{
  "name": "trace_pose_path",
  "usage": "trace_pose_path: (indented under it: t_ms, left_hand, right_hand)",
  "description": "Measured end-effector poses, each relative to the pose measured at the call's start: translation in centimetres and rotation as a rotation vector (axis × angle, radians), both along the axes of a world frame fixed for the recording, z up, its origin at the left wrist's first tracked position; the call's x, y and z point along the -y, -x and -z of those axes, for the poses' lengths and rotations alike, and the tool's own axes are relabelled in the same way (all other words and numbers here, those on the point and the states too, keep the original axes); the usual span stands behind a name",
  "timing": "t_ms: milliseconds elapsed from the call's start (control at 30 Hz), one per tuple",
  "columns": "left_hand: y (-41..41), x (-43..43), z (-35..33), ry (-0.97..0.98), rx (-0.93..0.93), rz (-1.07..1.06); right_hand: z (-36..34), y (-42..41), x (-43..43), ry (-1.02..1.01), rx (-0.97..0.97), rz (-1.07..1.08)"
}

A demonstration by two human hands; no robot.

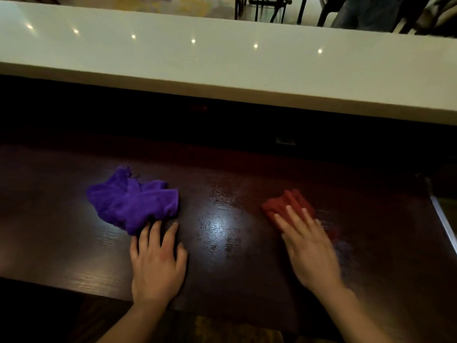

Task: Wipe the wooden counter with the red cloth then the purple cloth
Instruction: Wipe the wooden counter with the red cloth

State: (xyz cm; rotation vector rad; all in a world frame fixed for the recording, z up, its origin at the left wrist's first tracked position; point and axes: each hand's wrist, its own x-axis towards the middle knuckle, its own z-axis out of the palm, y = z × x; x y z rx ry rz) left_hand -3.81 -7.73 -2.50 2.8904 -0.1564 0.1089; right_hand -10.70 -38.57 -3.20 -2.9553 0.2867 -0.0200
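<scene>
A crumpled purple cloth (134, 205) lies on the dark wooden counter (222, 194), left of centre. My left hand (157, 263) rests flat on the wood just below it, fingers spread, the fingertips touching the cloth's near edge. A bunched red cloth (284, 204) lies to the right. My right hand (309, 246) lies flat on the red cloth's near part, fingers together, and looks blurred. A streaky sheen (220, 226) shows on the wood between the two cloths.
A raised white ledge (222, 70) runs across the back above a dark recess. A metal strip (442, 219) marks the counter's right end. Chair legs (272, 8) stand beyond the ledge. The counter's near edge is just under my wrists.
</scene>
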Motion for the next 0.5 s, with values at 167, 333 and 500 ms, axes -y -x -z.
trace_pose_path:
  t_ms: [167,333,500]
  left_hand:
    - [-0.2,-0.2,0.6,-0.005,0.01,0.008]
    - [-0.1,-0.2,0.6,-0.03,0.013,0.007]
    - [-0.1,-0.2,0.6,-0.013,0.008,0.005]
  right_hand:
    - [-0.1,3.8,8.0,-0.027,0.039,0.488]
    - [-0.1,-2.7,6.6,-0.072,0.027,0.557]
    - [-0.5,-3.7,-2.4,-0.059,0.03,0.098]
